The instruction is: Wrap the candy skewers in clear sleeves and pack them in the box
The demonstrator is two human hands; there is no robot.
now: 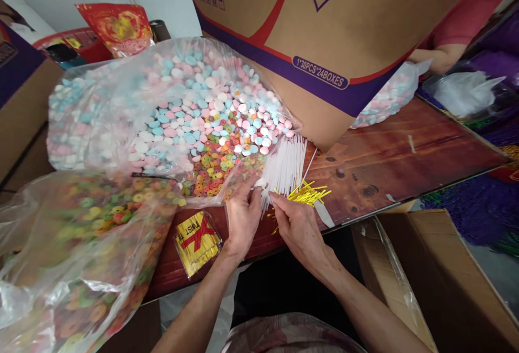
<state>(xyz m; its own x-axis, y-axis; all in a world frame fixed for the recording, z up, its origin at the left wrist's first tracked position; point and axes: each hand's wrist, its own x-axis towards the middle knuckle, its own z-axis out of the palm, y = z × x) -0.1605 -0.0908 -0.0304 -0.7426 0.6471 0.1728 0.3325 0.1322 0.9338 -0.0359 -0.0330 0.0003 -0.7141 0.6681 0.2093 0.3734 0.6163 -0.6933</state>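
Observation:
My left hand is closed in a pinch, with a small white piece showing at its fingertips; its exact kind is unclear. Close by on the right, my right hand has thumb and index finger pressed together; whatever is between them is too small to make out. Just beyond both hands lies a pile of thin white sticks. Loose yellow twist ties lie beside my right hand. Ring-shaped coloured candies and pastel pink, blue and white candies fill an open clear bag behind the left hand.
A packet of twist ties lies left of my left hand. Another bag of ring candies covers the left side. A large carton stands at the back of the wooden table. A co-worker's arm shows behind it. An open box is lower right.

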